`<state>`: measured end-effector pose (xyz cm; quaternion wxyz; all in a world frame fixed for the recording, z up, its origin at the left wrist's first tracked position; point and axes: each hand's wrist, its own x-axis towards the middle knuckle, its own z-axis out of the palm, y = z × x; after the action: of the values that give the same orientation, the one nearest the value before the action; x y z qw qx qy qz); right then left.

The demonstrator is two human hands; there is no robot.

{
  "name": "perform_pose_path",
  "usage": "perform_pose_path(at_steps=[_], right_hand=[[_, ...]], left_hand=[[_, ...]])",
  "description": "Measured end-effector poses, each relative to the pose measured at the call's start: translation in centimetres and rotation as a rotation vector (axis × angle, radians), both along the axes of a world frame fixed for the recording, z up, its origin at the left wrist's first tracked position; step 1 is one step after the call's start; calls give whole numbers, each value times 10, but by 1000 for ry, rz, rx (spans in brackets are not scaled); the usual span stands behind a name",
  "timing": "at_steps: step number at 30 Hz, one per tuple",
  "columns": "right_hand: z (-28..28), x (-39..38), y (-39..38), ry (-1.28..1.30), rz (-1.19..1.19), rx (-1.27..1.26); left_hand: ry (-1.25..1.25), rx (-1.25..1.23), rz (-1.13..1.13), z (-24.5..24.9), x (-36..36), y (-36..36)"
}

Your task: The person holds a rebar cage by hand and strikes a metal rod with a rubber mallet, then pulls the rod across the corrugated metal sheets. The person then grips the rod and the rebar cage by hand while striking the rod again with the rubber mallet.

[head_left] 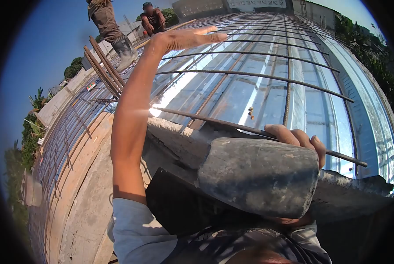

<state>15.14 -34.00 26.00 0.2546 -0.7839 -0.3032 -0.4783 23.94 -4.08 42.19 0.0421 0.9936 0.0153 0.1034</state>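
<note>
My left hand (190,39) is raised at the upper middle, its bare arm stretched upward. The fingers are held out straight and appear over the rebar mesh (249,53). At the lower right, my right hand (299,138) has its fingers bent around the far edge of a scuffed grey block (258,176). The block hides the palm; I cannot tell what the block is made of. A single steel bar (214,119) runs sideways right at those fingers, passing behind the block's upper edge.
Shiny metal decking (267,99) spreads under the mesh. A rough concrete edge (175,136) lies just in front of me. Rusty bar ends (102,66) stick up at left, beside a booted leg (124,48). Another person (152,20) crouches at the back. Planks (74,163) border the left side.
</note>
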Motion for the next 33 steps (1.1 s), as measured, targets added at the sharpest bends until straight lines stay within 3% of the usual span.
perform_pose_path(at_steps=[6, 13, 23, 30, 33], right_hand=[[-18, 15, 5, -176, -76, 45], [-18, 11, 5, -107, -13, 91], [-16, 1, -4, 41, 82, 29], [-17, 2, -3, 18, 60, 26], [-17, -2, -1, 99, -127, -122]], left_hand=[[53, 0, 68, -4, 10, 21], [-174, -16, -27, -6, 37, 29], [-255, 63, 13, 56, 16, -6], [-288, 58, -92, 46, 54, 11], [-197, 45, -9, 14, 62, 3]])
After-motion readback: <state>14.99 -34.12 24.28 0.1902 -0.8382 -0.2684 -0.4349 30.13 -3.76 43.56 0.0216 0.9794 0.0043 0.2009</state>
